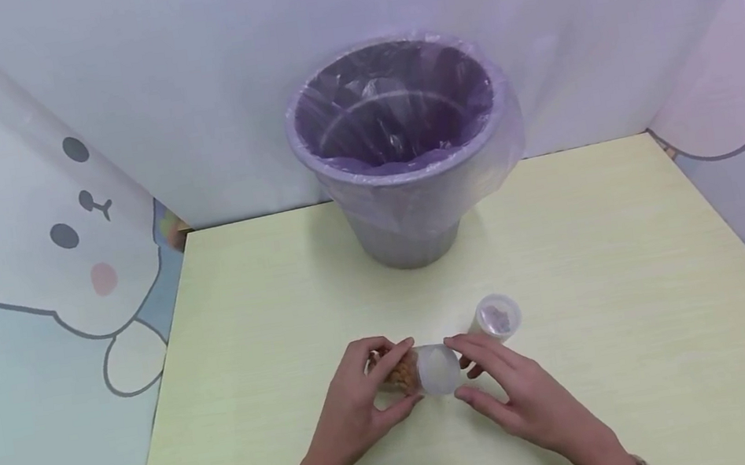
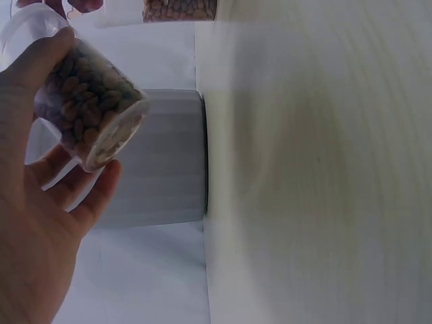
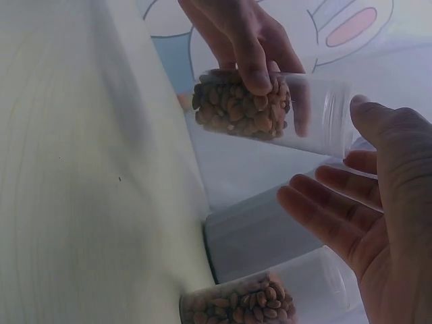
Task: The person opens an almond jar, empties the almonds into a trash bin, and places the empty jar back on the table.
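Observation:
A clear plastic jar (image 1: 407, 373) partly filled with brown nuts lies on its side just above the pale yellow-green table (image 1: 631, 244). My left hand (image 1: 393, 376) grips its body, thumb below and fingers on top. My right hand (image 1: 466, 370) curls round the jar's white lid (image 1: 439, 370), thumb and fingers at its rim. In the right wrist view the jar (image 3: 256, 111) is level, with nuts at its closed end and the right hand (image 3: 327, 152) at the lid end. The left wrist view shows the jar (image 2: 88, 108) in my palm.
A second lidded jar (image 1: 496, 317) of nuts stands just behind my right hand, also visible as the other jar (image 3: 250, 304). A grey bin (image 1: 395, 142) lined with a clear bag stands at the table's back, against a white wall. Printed curtains close both sides.

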